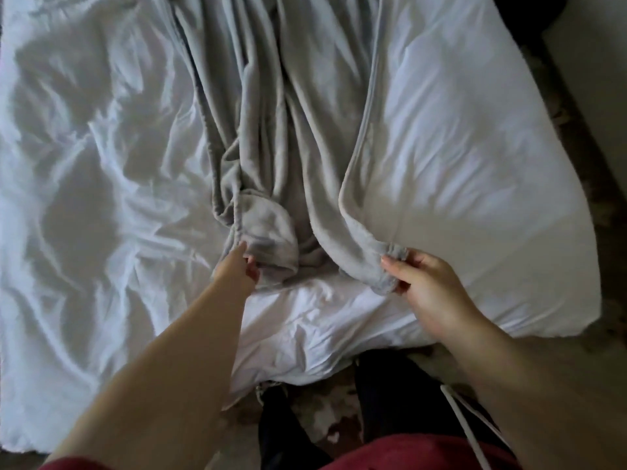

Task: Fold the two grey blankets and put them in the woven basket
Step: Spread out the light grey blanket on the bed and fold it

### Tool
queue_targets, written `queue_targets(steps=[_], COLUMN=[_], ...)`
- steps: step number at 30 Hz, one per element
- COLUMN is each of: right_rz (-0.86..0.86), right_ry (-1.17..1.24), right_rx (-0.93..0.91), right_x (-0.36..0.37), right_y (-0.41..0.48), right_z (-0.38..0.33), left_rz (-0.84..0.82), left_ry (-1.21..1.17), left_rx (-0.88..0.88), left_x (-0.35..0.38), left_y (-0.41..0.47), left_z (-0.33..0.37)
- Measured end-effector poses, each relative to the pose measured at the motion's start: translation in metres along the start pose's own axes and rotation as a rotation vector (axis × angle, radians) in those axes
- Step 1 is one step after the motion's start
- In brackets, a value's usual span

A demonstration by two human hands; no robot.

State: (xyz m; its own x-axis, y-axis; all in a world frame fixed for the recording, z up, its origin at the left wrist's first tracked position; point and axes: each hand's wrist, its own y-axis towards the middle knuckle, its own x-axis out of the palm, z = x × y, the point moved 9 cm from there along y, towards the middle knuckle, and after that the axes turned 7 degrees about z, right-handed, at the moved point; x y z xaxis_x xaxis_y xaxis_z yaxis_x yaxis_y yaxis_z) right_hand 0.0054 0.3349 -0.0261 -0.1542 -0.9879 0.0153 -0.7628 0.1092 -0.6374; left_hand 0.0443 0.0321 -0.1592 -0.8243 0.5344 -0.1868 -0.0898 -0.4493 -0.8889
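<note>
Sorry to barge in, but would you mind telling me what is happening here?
A person stands at the edge of a bed, holding the near end of a grey blanket. The left hand grips one bunched corner and the right hand pinches the other. The blanket lies rumpled along the bed, not yet folded.
</note>
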Motion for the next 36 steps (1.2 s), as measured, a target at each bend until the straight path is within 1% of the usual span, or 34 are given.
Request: queue_targets(steps=[2,3,5,7,9,10,11,13,15,17,18,19,20,22,25,27,29,32,34,36], right_rz=[-0.033,-0.029,0.021,0.083,0.114,0.127,0.143,0.155,0.084,-0.041,-0.143,-0.259,-0.336,-0.376,-0.408,-0.390,-0.319,-0.215,-0.155,-0.042], right_ry=[0.004,-0.021,-0.096,-0.103,0.053,0.179,0.293,0.422,0.408,0.235,0.132,0.044,-0.023,-0.038,-0.057,-0.066,-0.095,-0.205,-0.224,-0.204], right_rx=[0.030,0.017,-0.042,-0.076,-0.059,-0.050,-0.066,-0.171,-0.359,-0.609,-0.702,-0.761,-0.807,-0.863,-0.915,-0.922,-0.972,-1.091,-1.105,-1.119], right_x=[0.001,0.001,-0.004,-0.010,-0.013,-0.013,-0.011,-0.002,0.025,0.067,0.093,0.117,0.133,0.142,0.138,0.135,0.131,0.128,0.125,0.114], right_y=[0.006,0.009,0.013,0.014,0.013,0.010,0.004,-0.016,-0.052,-0.103,-0.130,-0.155,-0.174,-0.194,-0.205,-0.207,-0.211,-0.217,-0.215,-0.212], right_z=[0.005,0.003,-0.011,-0.032,-0.062,-0.082,-0.106,-0.164,-0.226,-0.275,-0.287,-0.291,-0.290,-0.290,-0.298,-0.301,-0.305,-0.312,-0.312,-0.311], left_rz=[0.025,0.006,-0.085,-0.163,-0.189,-0.235,-0.314,-0.465,-0.533,-0.548,-0.536,-0.503,-0.457,-0.422,-0.494,-0.536,-0.557,-0.569,-0.568,-0.567], left_ry=[0.017,0.028,0.044,0.115,0.151,0.123,0.074,0.001,0.007,0.029,0.040,0.053,0.061,0.044,0.042,0.068,0.079,0.089,0.102,0.107], left_rx=[0.091,0.164,0.325,0.530,0.736,0.790,0.815,0.861,0.942,1.043,1.095,1.149,1.198,1.232,1.195,1.191,1.186,1.192,1.191,1.185], left_x=[0.007,0.014,0.030,0.036,0.031,0.028,0.027,0.025,0.022,0.018,0.015,0.011,0.005,-0.006,-0.011,-0.010,-0.010,-0.011,-0.010,-0.010], left_y=[-0.010,-0.022,-0.065,-0.127,-0.191,-0.223,-0.255,-0.314,-0.365,-0.403,-0.417,-0.427,-0.435,-0.444,-0.451,-0.456,-0.460,-0.463,-0.463,-0.462], left_z=[0.020,0.034,0.059,0.085,0.111,0.121,0.129,0.147,0.163,0.173,0.177,0.181,0.184,0.189,0.186,0.182,0.180,0.182,0.183,0.182])
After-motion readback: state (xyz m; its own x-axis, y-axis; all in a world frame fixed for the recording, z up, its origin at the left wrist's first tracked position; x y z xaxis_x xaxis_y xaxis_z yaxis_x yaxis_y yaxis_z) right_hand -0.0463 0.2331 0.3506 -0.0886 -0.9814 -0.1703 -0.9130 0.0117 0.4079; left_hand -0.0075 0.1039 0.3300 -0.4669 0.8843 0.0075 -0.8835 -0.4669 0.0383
